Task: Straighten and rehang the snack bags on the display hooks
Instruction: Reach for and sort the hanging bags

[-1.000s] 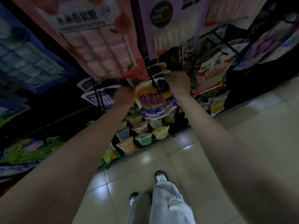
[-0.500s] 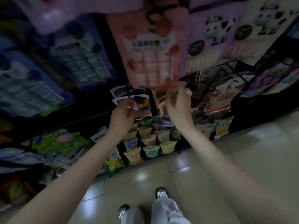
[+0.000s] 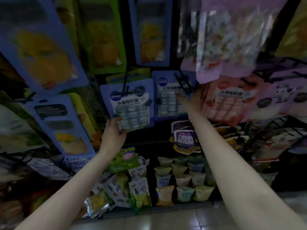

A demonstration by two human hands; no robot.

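At centre frame I see the left hand (image 3: 114, 131) gripping the lower left corner of a blue candy bag (image 3: 131, 105) hanging on a black hook (image 3: 125, 83). The right hand (image 3: 189, 103), blurred, reaches with fingers extended onto the neighbouring blue bag (image 3: 169, 97) just right.

Two bare forearms enter from the bottom of the frame, one at lower left, one at lower right. No sleeves in view on either; no watch, band or bracelet at the wrists. Left hand (image 3: 113, 132), centre-left of frame: no glove, no ring that can be made out. Right hand (image 3: 189, 102), just above centre: blurred, ungloved; finer detail too soft to tell. Lighting dim overall.
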